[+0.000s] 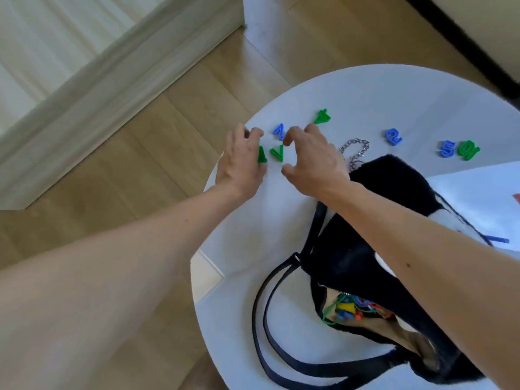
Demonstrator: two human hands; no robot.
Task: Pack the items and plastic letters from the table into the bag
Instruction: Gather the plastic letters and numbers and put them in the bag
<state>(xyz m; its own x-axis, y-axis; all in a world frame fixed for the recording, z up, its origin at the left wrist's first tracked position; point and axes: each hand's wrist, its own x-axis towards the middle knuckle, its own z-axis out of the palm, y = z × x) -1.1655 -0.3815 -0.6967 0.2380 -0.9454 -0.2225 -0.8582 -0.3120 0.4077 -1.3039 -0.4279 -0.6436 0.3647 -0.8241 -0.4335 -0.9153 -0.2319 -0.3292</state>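
On the round white table [253,235] lies a black furry bag [374,249], its mouth open toward me with several coloured plastic pieces [353,309] inside. My left hand [242,161] rests by the table's left edge, fingers touching a green letter A [262,155]. My right hand [312,159] hovers open just right of a green V [277,152]. A blue Z [279,131] lies between the fingertips of both hands. Farther right lie a green 4 [322,117], a blue 2 [393,136], a blue 5 [447,149] and a green 9 [468,150].
A metal chain [356,150] lies behind the bag. The bag's black straps [267,319] loop across the near table. White paper [478,198] with a blue stick [496,239] lies at the right. Wooden floor and a pale door frame [84,94] are on the left.
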